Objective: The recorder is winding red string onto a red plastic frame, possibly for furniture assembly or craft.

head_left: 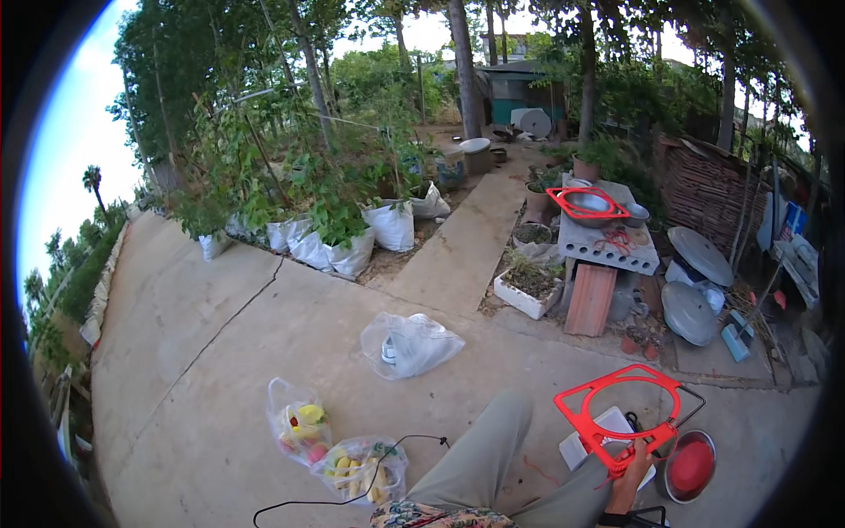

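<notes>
My right hand [630, 475], a dark band at its wrist, is closed on the near corner of a red plastic frame [584, 424]. The frame has a large round opening and a bent black bar at its right side. It is held up tilted, over the ground beside my knee. Just right of the hand, a metal bowl [712, 466] on the ground holds a red round thing [691, 466]. Below the frame lies a white tray-like thing [572, 451], partly hidden by the frame and my leg. My left hand does not show.
Two clear bags of fruit [275, 400] [398, 480] and another clear plastic bag [427, 348] lie on the concrete. A thin black cord [330, 502] runs near my leg. Ahead right, a slab table [607, 253] bears a similar red frame [563, 205] around a metal bowl [588, 204]. White planter bags [389, 227] line the path.
</notes>
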{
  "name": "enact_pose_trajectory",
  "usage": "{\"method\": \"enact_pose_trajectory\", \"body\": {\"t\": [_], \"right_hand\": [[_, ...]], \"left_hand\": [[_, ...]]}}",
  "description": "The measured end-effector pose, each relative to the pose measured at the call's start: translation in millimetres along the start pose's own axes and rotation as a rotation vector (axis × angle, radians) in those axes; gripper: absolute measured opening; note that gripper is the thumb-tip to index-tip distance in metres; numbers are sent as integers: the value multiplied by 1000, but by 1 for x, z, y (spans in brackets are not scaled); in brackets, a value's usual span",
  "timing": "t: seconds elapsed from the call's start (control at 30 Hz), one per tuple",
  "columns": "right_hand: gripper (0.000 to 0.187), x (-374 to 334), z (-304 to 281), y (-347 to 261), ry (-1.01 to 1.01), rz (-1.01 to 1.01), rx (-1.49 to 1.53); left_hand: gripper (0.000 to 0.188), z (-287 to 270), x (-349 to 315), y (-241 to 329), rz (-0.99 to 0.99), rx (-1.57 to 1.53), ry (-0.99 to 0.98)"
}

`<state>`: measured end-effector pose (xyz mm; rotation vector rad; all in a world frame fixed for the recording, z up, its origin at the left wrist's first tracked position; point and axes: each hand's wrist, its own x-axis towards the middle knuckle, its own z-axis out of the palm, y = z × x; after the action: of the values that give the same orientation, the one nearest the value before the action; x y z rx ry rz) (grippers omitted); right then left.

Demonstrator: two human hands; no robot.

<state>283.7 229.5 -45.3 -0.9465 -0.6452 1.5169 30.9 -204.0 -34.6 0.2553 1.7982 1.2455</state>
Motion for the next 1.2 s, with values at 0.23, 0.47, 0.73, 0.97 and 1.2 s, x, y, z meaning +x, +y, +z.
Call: {"method": "enact_pose_trajectory", "body": {"t": [0.23,0.47,0.73,0.97,1.2], "right_hand": [[16,3,-11,-5,6,-1,-127],[16,6,-17,-3,107,14,-87],[16,-3,-4,-11,32,30,-75],[17,-1,-16,-15,49,-61,-159],[18,0,-21,-11,60,-54,-139]], "left_hand": [[43,-17,-3,-16,-133,-14,16],[48,6,34,18,60,-56,-28],[49,22,61,-44,669,547,-40],[23,33,5,40,642,891,10],[37,22,27,61,52,707,-383]]}}
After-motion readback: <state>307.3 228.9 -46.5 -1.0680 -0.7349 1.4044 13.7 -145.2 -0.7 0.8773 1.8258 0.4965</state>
